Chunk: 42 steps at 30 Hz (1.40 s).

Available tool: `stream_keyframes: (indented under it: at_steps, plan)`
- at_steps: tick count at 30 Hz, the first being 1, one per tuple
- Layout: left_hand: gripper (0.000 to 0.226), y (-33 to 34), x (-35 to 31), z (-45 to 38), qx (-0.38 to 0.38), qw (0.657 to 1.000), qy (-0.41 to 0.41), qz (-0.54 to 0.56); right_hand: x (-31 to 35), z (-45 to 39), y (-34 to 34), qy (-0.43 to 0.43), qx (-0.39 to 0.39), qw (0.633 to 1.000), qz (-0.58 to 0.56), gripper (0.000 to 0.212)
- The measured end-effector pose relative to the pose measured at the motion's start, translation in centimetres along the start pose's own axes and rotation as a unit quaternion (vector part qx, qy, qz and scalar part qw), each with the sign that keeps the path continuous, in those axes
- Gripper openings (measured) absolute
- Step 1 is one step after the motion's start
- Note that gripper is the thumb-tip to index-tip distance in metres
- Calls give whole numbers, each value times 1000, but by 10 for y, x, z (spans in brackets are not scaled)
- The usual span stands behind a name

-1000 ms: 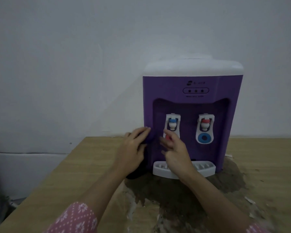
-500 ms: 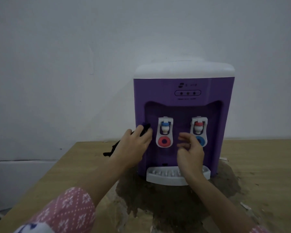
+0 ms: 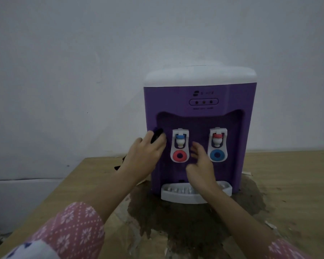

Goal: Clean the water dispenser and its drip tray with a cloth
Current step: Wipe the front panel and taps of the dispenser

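A purple water dispenser (image 3: 198,101) with a white top stands on the wooden table against the wall. It has two white taps (image 3: 180,144) and a white drip tray (image 3: 176,195) at its foot. My left hand (image 3: 144,156) presses a dark cloth (image 3: 156,134) against the dispenser's front left edge, with cloth ends hanging behind the wrist. My right hand (image 3: 200,163) hovers between the two taps, fingers loosely curled, holding nothing, and it covers part of the tray.
The wooden table (image 3: 288,184) has a dark wet-looking stain (image 3: 157,217) around and in front of the dispenser. A small scrap (image 3: 247,172) lies at the dispenser's right base. A plain white wall stands behind. The table's left edge drops off near my left arm.
My left hand with the cloth has moved up the dispenser's left front edge. My right hand has shifted left, from the right tap to between the taps.
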<state>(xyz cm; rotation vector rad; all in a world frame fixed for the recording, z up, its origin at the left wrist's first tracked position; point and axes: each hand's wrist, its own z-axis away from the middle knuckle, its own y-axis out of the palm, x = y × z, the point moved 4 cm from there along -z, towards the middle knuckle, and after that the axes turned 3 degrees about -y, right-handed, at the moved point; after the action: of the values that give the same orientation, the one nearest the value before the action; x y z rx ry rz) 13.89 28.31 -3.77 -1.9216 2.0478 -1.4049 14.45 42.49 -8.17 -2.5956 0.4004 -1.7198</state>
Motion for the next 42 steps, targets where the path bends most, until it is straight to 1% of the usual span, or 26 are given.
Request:
stream_keyframes:
  at_steps: [2, 4, 7, 9, 10, 11, 13, 15, 16, 18, 19, 21, 22, 23, 25, 26, 27, 28, 30, 32, 33, 35, 37, 39, 40, 42]
  plan:
    - [46, 14, -13, 2, 61, 998, -2, -5, -1, -1, 7, 16, 29, 999, -18, 68]
    - [45, 32, -30, 10, 132, 991, 12, -5, -4, -1, 9, 22, 27, 999, -29, 65]
    - [43, 48, -54, 25, 214, 975, 48, -19, -7, -2, 6, 30, 22, 999, -26, 62]
    - [40, 54, -65, 36, 262, 962, 72, -4, -6, -2, 4, 32, 33, 999, -22, 60]
    - [39, 55, -66, 39, 265, 962, 71, 18, -6, -3, 3, 33, 39, 998, -23, 59]
    - [40, 51, -62, 40, 245, 966, 68, 42, -5, -4, 2, 35, 45, 998, -24, 58]
    - [48, 36, -45, 38, 136, 986, 68, 75, -6, -4, 1, 38, 53, 997, -28, 58]
    - [58, 22, -22, 31, 22, 996, 43, 70, -7, -5, 2, 36, 53, 997, -32, 59]
    - [58, 17, -11, 26, -14, 997, 19, 73, -8, -5, 2, 36, 51, 997, -35, 59]
    - [55, 11, 3, 15, -52, 995, -19, 78, -8, -5, 3, 37, 48, 997, -40, 60]
    - [54, 13, 5, 13, -52, 996, -21, 76, -9, -5, 3, 36, 46, 997, -41, 60]
    - [55, 19, 0, 15, -24, 997, 6, 78, -9, -5, 3, 35, 44, 998, -40, 61]
    - [55, 25, -7, 19, 11, 997, 26, 78, -8, -4, 3, 36, 43, 998, -38, 62]
    - [54, 34, -16, 24, 69, 993, 45, 83, -8, -3, 2, 37, 43, 998, -35, 63]
    - [51, 53, -33, 37, 198, 972, 81, 97, -7, -2, 1, 39, 45, 998, -31, 63]
    - [50, 57, -38, 40, 233, 963, 92, 103, -7, -2, 1, 39, 46, 998, -31, 63]
    - [50, 56, -39, 41, 242, 959, 97, 110, -6, -2, 1, 40, 46, 998, -31, 63]
    - [50, 51, -38, 40, 226, 962, 102, 112, -6, -2, 1, 40, 45, 998, -31, 63]
    - [50, 35, -26, 34, 126, 981, 102, 104, -5, -2, 2, 37, 42, 998, -32, 62]
    - [52, 25, -8, 27, 12, 994, 54, 96, -6, -2, 2, 35, 39, 998, -34, 61]
    - [54, 22, -1, 26, -14, 994, 28, 109, -7, -2, 3, 34, 37, 998, -34, 61]
    - [55, 23, -3, 27, 11, 988, 23, 154, -8, -2, 3, 34, 35, 998, -33, 62]
    - [51, 43, -21, 37, 122, 974, 57, 185, -8, -1, 4, 34, 40, 998, -37, 64]
    - [47, 59, -31, 50, 204, 947, 51, 242, -8, 0, 3, 39, 43, 997, -45, 64]
    - [46, 61, -32, 54, 214, 934, 30, 285, -8, 2, 2, 40, 32, 998, -44, 62]
    - [45, 58, -26, 59, 178, 909, -30, 376, -6, 9, -3, 25, -29, 999, -19, 50]
